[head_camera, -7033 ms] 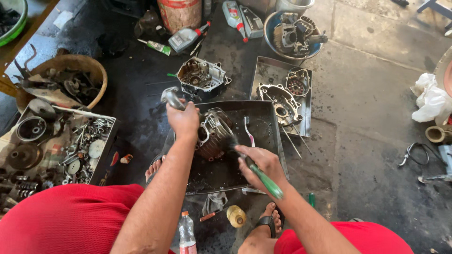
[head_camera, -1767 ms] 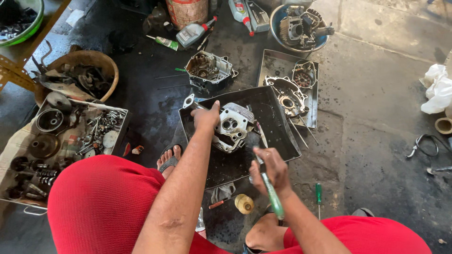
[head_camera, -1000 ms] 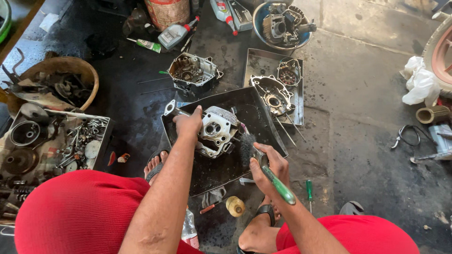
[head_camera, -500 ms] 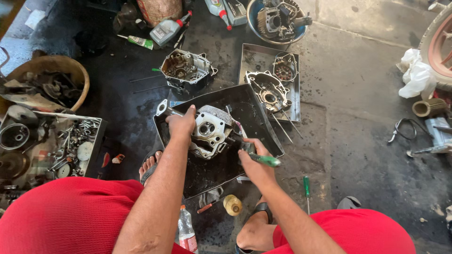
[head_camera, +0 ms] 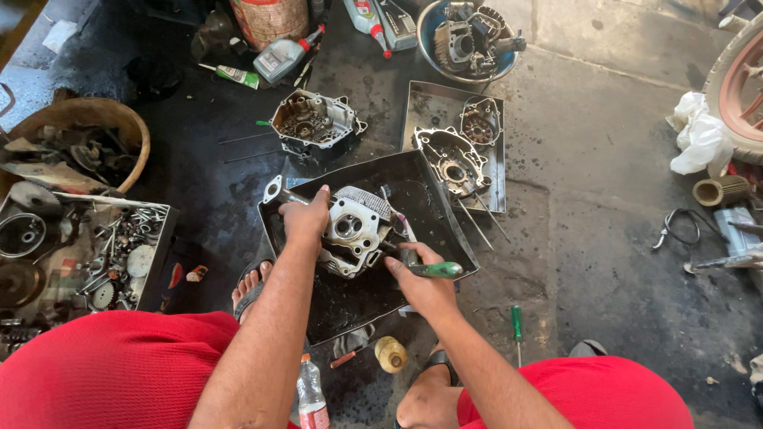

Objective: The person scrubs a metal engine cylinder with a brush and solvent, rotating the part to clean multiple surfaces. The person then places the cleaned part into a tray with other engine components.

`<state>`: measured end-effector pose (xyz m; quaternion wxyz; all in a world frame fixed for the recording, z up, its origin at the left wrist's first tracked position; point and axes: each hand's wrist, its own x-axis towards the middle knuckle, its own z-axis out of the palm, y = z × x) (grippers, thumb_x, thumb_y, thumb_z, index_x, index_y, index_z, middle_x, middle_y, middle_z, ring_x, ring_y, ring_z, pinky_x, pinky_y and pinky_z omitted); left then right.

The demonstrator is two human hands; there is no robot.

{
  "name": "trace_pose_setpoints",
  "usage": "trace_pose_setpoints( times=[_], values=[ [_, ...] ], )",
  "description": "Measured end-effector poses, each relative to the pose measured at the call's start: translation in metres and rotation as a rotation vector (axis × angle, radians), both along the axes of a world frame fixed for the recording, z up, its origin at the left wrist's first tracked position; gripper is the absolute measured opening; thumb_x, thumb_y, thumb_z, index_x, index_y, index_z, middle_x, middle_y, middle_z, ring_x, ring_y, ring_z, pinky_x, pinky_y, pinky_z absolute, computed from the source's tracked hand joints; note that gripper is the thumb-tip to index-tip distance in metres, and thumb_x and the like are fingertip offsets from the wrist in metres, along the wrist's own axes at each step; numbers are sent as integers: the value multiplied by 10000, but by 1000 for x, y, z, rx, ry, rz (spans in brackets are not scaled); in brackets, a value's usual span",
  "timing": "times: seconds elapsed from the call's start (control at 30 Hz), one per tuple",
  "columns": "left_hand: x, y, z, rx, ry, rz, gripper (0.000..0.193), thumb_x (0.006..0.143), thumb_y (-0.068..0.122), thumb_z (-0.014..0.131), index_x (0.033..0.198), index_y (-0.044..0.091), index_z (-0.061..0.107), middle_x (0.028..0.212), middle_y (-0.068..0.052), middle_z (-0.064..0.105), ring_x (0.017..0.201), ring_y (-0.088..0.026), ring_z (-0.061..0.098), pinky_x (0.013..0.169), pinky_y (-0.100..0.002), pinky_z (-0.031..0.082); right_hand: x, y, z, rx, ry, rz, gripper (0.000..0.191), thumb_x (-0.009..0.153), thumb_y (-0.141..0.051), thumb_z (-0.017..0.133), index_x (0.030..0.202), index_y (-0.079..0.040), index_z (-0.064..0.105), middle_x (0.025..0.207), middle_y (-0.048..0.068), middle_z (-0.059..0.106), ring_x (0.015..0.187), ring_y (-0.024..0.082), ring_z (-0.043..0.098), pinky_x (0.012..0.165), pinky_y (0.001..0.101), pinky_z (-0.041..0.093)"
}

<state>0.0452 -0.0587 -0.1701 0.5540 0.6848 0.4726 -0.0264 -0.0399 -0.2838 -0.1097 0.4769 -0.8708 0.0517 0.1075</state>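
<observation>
Head view, from the left: a parts box (head_camera: 151,254) of bolts, then the left hand (head_camera: 306,221) clamped on the cylinder head (head_camera: 354,230) inside the black tray (head_camera: 445,226), right hand (head_camera: 421,278) wrapped around a green-handled brush (head_camera: 433,270).

Your left hand (head_camera: 306,222) rests on a cylinder head (head_camera: 354,230) of dull cast metal, pale grey, with finely ribbed fins; your right hand (head_camera: 421,278) grips a tool with a glossy green plastic handle (head_camera: 441,270); both sit in a black metal tray (head_camera: 433,202), matt and oil-smeared; the floor (head_camera: 604,206) is rough concrete, stained dark and greasy on your left; the basket (head_camera: 119,119) looks woven and brown; the crankcase cover (head_camera: 449,159) is bare grey metal; your shorts (head_camera: 103,365) are red ribbed cloth; the rag (head_camera: 699,143) is crumpled white cloth.
</observation>
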Motion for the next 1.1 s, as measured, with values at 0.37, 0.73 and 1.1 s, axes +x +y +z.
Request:
trace_pose_setpoints(
  times=[0.37, 0.73, 1.1],
  values=[
    [1, -2, -1, 39, 8, -4, 1111, 800, 535, 802, 1405, -217, 252, 1375, -371, 545, 1296, -422, 578, 1087, -404, 452, 42, -29, -20, 192, 223, -120, 347, 767, -229, 852, 1017, -30, 714, 751, 29, 662, 602, 122, 620, 489, 304, 541],
    [-1, -5, 11, 85, 45, -34, 1171, 811, 548, 784, 1468, -200, 168, 1376, -377, 538, 1294, -456, 564, 1095, -438, 448, 66, -31, -34, -460, -117, -80, 721, 702, -451, 920, 1150, 7, 590, 871, 191, 734, 831, 354, 733, 742, 449, 581],
    [-10, -15, 18, 295, -60, 129, 1045, 671, 457, 916, 1343, -126, 369, 1415, -313, 436, 1366, -439, 424, 1104, -484, 400, 83, -3, -21, -758, -546, 284, 394, 719, -185, 839, 1044, -66, 651, 1016, 162, 680, 990, 349, 654, 837, 436, 529]
  ],
)
